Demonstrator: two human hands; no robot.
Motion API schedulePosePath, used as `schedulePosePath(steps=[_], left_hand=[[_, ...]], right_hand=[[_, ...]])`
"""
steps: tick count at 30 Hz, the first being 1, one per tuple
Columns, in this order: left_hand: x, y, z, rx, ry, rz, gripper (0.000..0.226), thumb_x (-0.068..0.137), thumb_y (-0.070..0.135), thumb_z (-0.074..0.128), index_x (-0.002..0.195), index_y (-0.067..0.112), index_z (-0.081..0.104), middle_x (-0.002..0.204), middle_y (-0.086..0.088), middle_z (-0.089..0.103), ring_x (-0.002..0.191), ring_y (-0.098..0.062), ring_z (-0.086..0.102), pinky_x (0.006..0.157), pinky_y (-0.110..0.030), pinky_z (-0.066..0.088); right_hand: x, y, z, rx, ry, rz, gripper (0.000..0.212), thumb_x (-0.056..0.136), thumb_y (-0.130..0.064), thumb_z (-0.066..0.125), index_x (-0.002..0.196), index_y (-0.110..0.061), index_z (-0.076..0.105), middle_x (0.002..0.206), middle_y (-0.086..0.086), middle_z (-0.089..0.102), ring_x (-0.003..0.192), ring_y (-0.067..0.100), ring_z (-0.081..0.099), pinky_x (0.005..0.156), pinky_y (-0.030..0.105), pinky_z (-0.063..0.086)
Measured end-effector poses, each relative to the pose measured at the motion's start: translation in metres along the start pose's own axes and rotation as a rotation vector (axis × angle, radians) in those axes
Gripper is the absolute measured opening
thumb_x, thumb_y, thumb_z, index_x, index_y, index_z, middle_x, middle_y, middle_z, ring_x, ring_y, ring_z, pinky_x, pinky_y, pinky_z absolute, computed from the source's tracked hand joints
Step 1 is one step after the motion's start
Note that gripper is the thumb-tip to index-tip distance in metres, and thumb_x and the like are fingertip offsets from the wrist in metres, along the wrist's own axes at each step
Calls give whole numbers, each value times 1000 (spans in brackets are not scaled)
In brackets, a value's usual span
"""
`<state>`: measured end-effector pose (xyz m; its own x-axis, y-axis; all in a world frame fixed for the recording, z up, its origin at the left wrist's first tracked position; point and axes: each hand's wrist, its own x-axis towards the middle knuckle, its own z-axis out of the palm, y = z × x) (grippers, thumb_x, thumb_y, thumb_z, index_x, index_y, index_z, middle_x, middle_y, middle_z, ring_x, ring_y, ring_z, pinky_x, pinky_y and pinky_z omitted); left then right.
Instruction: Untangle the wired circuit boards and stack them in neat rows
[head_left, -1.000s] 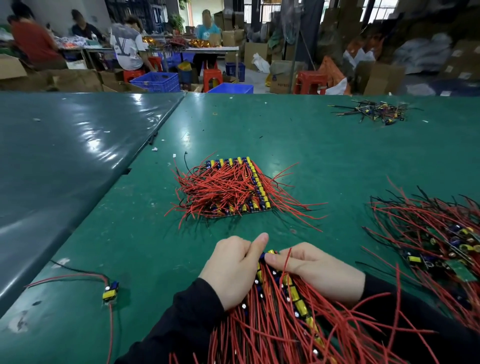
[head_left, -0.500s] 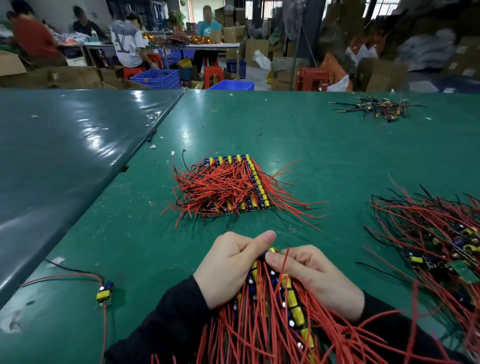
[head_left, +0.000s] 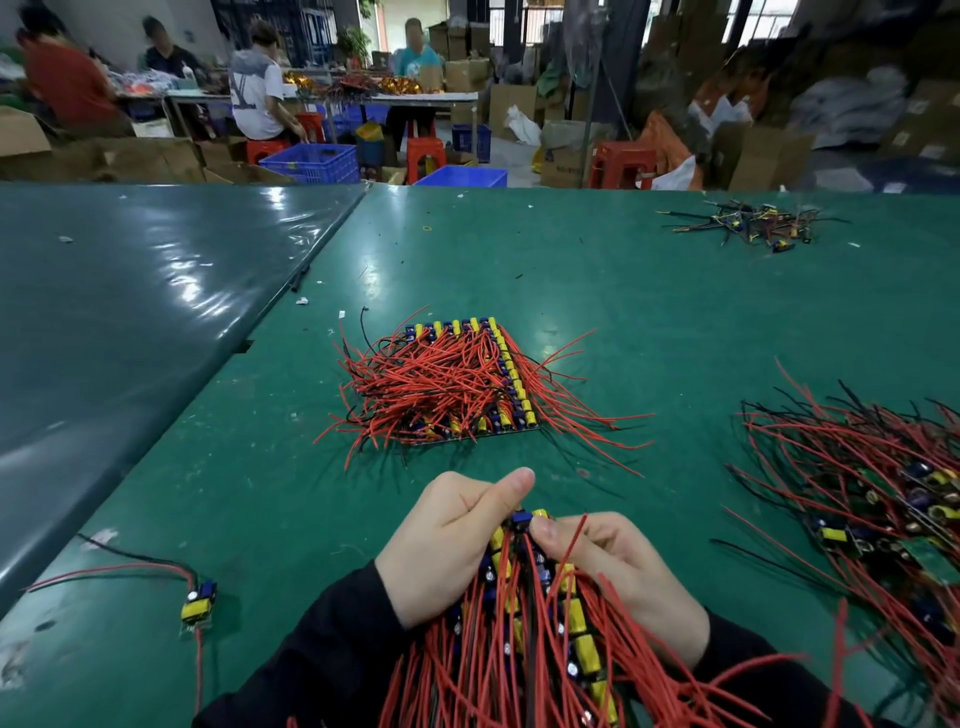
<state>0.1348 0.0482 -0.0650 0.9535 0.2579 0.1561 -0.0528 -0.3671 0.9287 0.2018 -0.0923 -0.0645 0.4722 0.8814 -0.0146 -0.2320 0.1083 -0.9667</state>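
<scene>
We see both hands low in the middle of the view, working one bundle of wired boards (head_left: 540, 623) that lies on the green counter (head_left: 623, 322) just in front of the person; the left hand (head_left: 447, 540) curls round the bundle's left side, its grip clamped on the boards with the thumb stretched forward over the top; the right hand (head_left: 618, 571) closes on the right side, its grip pinching the foremost board, blue and yellow parts showing between thumb and fingers; red leads stream back from the bundle toward the black sleeves (head_left: 332, 649) and out of the bottom of the view.

Farther up the counter, well apart from the hands, sits the stacked block of boards (head_left: 457, 384); its yellow and blue parts line up in rows along the far and right edges, and its red wires spread left and right over the surface.

At the right edge lies a loose tangle of boards (head_left: 872, 499), red and black leads crossing in all directions; a single board (head_left: 198, 603) rests at the lower left, alone, with red and black wires trailing from it; a small heap of dark scraps and wires (head_left: 753, 223) lies near the far right corner.

A darker, glossy counter (head_left: 130, 312) adjoins on the left; beyond both, we make out seated people (head_left: 260, 88), blue crates (head_left: 311, 162), red stools and cardboard boxes.
</scene>
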Motion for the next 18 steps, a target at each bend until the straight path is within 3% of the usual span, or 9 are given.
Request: schedulePosePath(steps=[3,7,10,13,18], left_hand=[[0,0,-2,-26,-11,11,63,89,48,44,48,3,28,52,-9,23,49,-17,22,52,-37,23],[0,0,-3,-59,-12,26,64,89,50,43,48,2,34,50,-9,28,46,-14,26,51,-27,27],[0,0,-4,-70,0,14,59,93,46,44,43,16,39,45,1,32,44,-10,29,50,-23,30],[1,-1,-4,77,62,-9,56,87,50,42,43,18,27,47,3,22,45,-12,21,49,-28,24],[-1,-8,0,346,144,-38,63,93,50,44,47,13,20,47,2,16,46,-16,18,50,-33,22]], right_hand=[[-1,2,1,6,-1,-24,32,86,-23,53,70,-1,70,66,5,69,54,7,59,56,15,45],[0,2,2,2,3,-26,37,84,-35,64,74,-1,73,73,9,71,60,10,63,60,17,48],[-1,1,4,14,-10,-4,34,83,-39,67,69,-8,74,69,4,71,58,7,62,58,16,47],[3,1,0,-38,-3,60,36,89,-36,63,70,-7,73,71,8,70,59,10,61,59,19,47],[0,-20,-5,-246,-49,275,37,73,-47,60,65,-13,74,64,0,67,51,6,54,52,16,41]])
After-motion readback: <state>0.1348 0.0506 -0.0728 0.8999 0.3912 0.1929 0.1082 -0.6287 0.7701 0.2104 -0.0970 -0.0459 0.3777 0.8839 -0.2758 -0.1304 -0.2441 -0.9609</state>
